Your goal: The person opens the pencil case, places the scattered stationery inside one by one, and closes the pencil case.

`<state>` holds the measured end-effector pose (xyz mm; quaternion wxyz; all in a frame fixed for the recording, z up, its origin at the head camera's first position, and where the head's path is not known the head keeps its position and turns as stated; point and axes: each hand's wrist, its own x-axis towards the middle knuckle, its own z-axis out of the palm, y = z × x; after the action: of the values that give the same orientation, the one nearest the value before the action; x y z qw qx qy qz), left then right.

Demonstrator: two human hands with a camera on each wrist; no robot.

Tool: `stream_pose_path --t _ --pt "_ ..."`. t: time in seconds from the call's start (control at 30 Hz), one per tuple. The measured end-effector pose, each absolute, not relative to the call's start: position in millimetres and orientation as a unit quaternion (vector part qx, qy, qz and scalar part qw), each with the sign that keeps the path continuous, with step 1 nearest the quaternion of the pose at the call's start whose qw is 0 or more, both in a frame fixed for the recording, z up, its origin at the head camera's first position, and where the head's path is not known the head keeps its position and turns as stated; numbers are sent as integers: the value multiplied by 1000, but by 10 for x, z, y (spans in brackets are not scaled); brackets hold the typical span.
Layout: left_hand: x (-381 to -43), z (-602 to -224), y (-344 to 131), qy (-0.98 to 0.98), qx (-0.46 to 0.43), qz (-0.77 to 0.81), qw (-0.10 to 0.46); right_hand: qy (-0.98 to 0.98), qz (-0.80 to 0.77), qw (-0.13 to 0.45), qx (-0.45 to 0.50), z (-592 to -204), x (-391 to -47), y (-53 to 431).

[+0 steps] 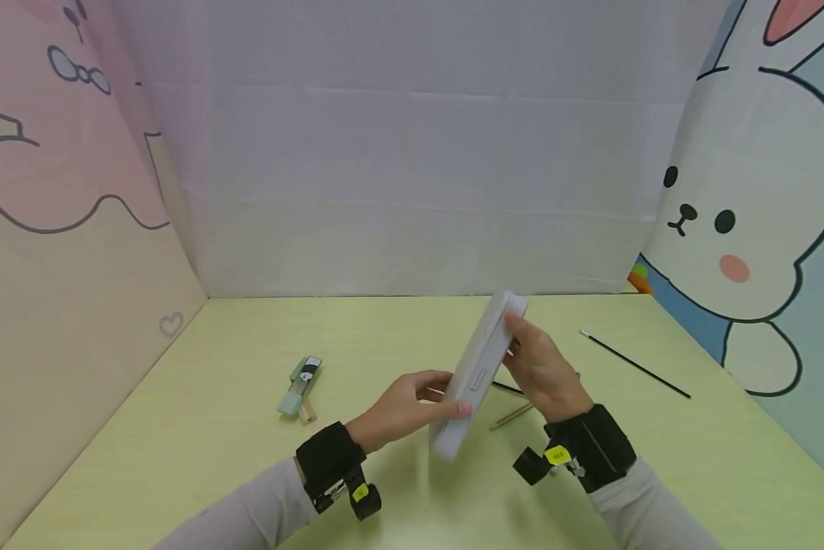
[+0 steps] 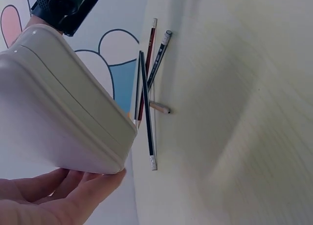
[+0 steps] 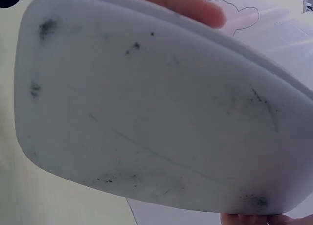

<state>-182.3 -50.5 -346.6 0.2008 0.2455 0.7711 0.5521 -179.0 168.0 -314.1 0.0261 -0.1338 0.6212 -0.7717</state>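
A white hard pencil case (image 1: 479, 374) is held up above the table, tilted, its upper end leaning right. My left hand (image 1: 401, 409) grips the lower end, thumb on the side with the small latch. Near the upper end, my right hand (image 1: 544, 370) holds the case by its right edge. The left wrist view shows the rounded end of the case with its seam, and left-hand fingers (image 2: 73, 198) against it. In the right wrist view, a broad white face of the case (image 3: 156, 107) carries dark smudges. The lid looks closed; its inside is hidden.
A black pencil (image 1: 634, 363) lies on the table (image 1: 233, 458) at the right. Several more pencils, including a wooden one (image 1: 511, 416), lie partly hidden behind my right hand. Left of my hands are a green item with a panda picture (image 1: 302, 384) and a small tan piece (image 1: 307, 412).
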Motion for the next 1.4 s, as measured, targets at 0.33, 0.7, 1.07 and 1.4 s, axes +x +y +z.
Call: stream_pose_path --t 0.33,0.7,1.07,1.4 --pt "-1785 -3482 -534 758 255 561 214 618 -769 26 -160 -3165 -1766 1717" --pt "-1772 -3490 -540 767 268 550 195 640 -757 16 -130 -3125 -1756 1695" --pt "-1761 -3506 -571 767 305 536 176 659 -743 28 -118 -3167 -1738 1717" --pt "-1791 -3498 -604 767 317 530 174 647 -751 32 -127 -3180 -1749 1711"
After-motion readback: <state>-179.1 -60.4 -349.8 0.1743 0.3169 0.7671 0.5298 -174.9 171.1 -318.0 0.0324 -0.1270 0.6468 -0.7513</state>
